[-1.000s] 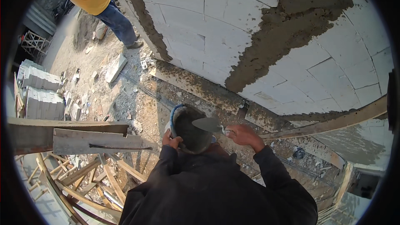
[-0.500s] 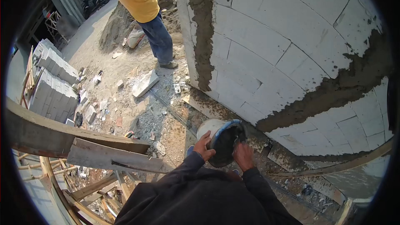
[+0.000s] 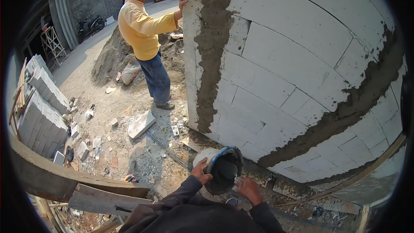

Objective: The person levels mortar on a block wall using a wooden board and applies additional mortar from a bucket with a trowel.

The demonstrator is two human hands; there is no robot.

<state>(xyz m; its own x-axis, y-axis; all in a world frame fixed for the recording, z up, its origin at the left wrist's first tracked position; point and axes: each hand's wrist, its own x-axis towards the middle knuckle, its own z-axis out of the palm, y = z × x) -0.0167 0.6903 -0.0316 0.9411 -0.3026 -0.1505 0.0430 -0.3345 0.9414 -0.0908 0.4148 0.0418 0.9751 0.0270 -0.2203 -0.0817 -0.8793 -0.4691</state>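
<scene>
A bucket with a blue-edged rim stands tilted in front of me, its dark opening turned toward me, with wet grey mortar inside. My left hand is closed on the bucket's left rim. At the right of the opening my right hand is closed around a trowel; only a bit of its handle shows clearly. Just beyond the bucket rises a wall of white blocks, with one upright grey mortar band and another slanting mortar band.
A co-worker in a yellow shirt stands at the wall's far end, one hand on its edge. Behind is a sand pile. Stacked blocks stand at left, a loose block lies on the ground, and a wooden board is near my left arm.
The view has tilted up, showing more of the co-worker and the street. My right hand has drawn back from inside the bucket to its rim. The left hand keeps its hold.
</scene>
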